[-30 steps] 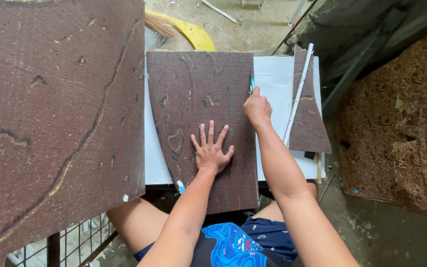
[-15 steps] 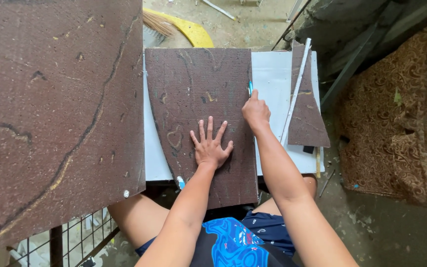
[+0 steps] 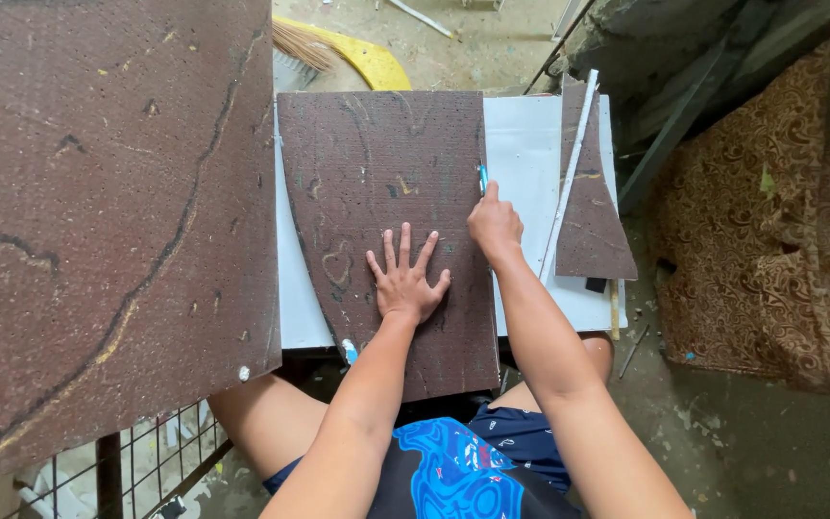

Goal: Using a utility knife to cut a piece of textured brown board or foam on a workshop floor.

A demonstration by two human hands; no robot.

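Pressing a brown sheet (image 3: 386,192) flat on a white table (image 3: 530,144) while marking its right edge.

Leftmost stands a big brown board (image 3: 98,211); the sheet lies mid-table, with a narrow offcut (image 3: 593,221) and a white ruler (image 3: 569,173) to its right. The left hand (image 3: 405,284) lies open, fingers spread, on the sheet; the right hand (image 3: 494,223) is closed around a blue pen (image 3: 482,178) at the sheet's edge.
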